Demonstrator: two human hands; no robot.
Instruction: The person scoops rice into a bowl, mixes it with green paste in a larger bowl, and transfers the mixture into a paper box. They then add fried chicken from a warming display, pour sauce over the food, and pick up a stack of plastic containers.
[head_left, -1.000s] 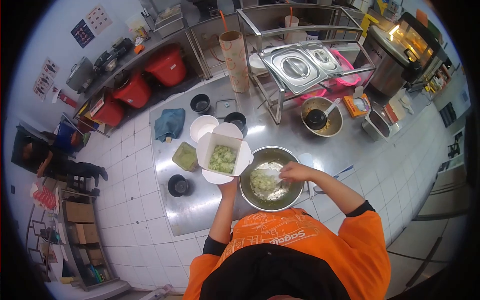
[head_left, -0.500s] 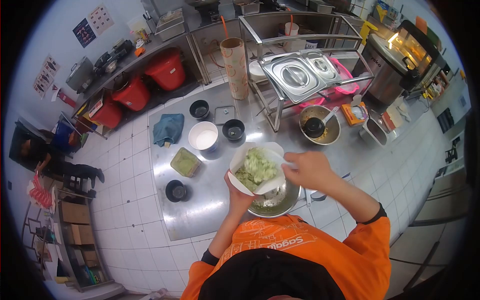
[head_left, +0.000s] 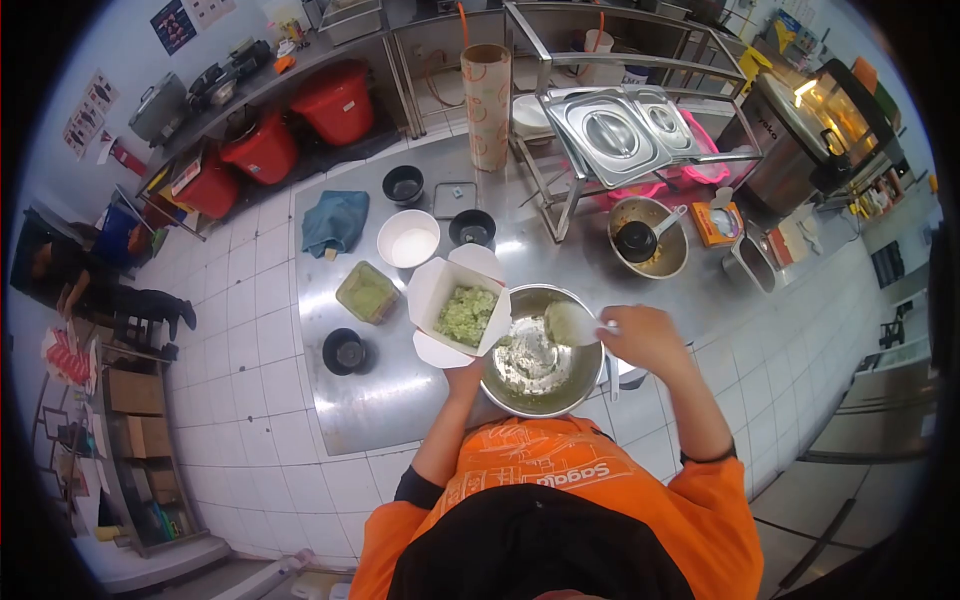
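Box (head_left: 429, 295) moved; shiny table (head_left: 390, 400) (tiled floor (head_left: 260, 365))

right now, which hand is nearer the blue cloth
Left. The left hand, holding the white box, is right of and below the blue cloth in view; the right hand is farther right, beside the large steel bowl.

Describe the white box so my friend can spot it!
On the steel table, find the big metal bowl by the orange shirt. Left of it, the left hand holds the white box. Unlike the round tub beyond, it has spread-out flaps and green food inside.
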